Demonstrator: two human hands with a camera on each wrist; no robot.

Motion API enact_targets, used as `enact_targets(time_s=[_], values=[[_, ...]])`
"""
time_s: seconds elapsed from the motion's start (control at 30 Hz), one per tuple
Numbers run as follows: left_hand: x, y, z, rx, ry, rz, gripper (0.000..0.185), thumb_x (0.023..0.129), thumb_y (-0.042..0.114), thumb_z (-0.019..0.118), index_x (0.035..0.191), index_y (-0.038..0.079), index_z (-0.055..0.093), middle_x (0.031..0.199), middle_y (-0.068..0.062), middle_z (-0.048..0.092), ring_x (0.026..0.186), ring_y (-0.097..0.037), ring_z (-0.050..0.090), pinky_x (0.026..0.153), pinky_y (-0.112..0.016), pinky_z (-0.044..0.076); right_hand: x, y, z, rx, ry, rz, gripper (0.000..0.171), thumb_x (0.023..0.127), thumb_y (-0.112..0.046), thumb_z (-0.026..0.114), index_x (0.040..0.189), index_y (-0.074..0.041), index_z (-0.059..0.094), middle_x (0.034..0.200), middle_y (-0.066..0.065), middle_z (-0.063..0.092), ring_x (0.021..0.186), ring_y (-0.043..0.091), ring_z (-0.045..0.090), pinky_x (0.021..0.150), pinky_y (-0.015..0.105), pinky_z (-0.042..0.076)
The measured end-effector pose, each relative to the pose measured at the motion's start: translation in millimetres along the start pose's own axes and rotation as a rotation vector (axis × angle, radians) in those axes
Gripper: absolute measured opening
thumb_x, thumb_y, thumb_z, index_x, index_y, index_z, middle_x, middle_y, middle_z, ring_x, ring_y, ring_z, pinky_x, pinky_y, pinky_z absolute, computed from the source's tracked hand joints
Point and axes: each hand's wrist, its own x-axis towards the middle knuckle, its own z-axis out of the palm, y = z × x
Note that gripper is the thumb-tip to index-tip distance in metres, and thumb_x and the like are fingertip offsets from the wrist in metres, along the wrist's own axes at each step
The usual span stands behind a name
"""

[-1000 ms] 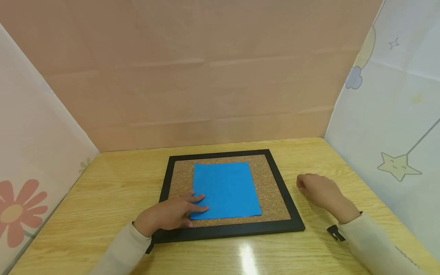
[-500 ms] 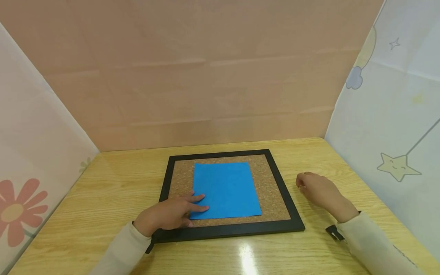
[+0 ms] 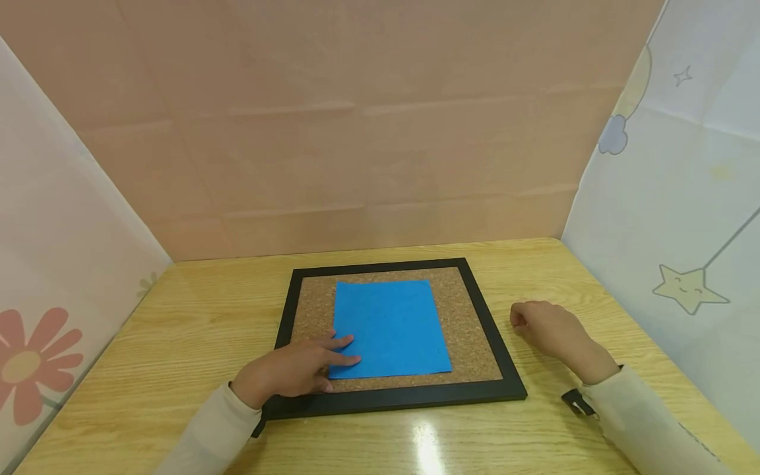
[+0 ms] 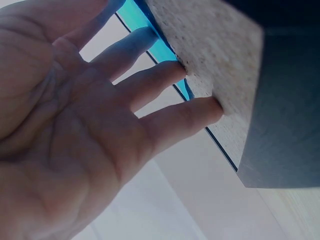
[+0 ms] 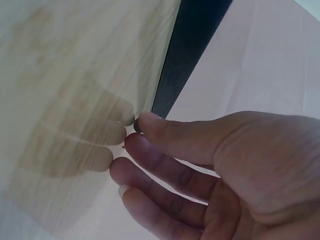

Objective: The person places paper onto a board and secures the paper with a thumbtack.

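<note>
A sheet of blue paper point(image 3: 388, 330) lies on a cork board point(image 3: 475, 343) with a black frame point(image 3: 398, 398). My left hand point(image 3: 291, 376) is spread over the paper's near left corner; two fingertips rest on the blue and the others reach the cork beside it. In the left wrist view, those fingers point(image 4: 165, 122) are extended, their tips at the paper's edge and the cork. Right of the board, my right hand point(image 3: 549, 330) is curled low, fingertips point(image 5: 137, 145) at the tabletop. A tiny dark bit shows by its thumb; I cannot tell whether it is pinched.
The wood-grain table point(image 3: 178, 330) extends around the board on every side. A plain tan backdrop point(image 3: 356, 132) stands behind it. Patterned white sheets enclose both sides, one with a pink flower point(image 3: 24, 366), the other with a yellow star point(image 3: 689, 288).
My right hand has shifted very slightly left beside the board, its fingertips parting a little and drawing together again. The left hand, paper and board have stayed put.
</note>
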Motion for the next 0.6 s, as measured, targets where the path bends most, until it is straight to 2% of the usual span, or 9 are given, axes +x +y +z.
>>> enact_targets(time_s=[0.37, 0.6], values=[[-0.5, 2.0, -1.7, 0.007, 0.001, -0.001, 0.058, 0.09, 0.017, 0.073, 0.145, 0.019, 0.053, 0.16, -0.014, 0.035, 0.147, -0.049, 0.029, 0.11, -0.062, 0.037, -0.8, -2.6, -0.5, 0.012, 0.008, 0.013, 0.016, 0.09, -0.004, 0.065, 0.081, -0.016, 0.062, 0.071, -0.007, 0.058, 0.059, 0.01, 0.044, 0.05, 0.027, 0.037], [-1.0, 2.4, -2.5, 0.013, 0.0, 0.006, 0.059, 0.091, 0.017, 0.073, 0.146, 0.02, 0.053, 0.16, -0.015, 0.036, 0.147, -0.048, 0.03, 0.11, -0.062, 0.037, 0.0, -1.9, 2.0, -0.004, 0.019, 0.012, 0.018, 0.095, -0.006, 0.062, 0.08, -0.015, 0.06, 0.069, -0.007, 0.054, 0.059, 0.01, 0.043, 0.052, 0.026, 0.036]])
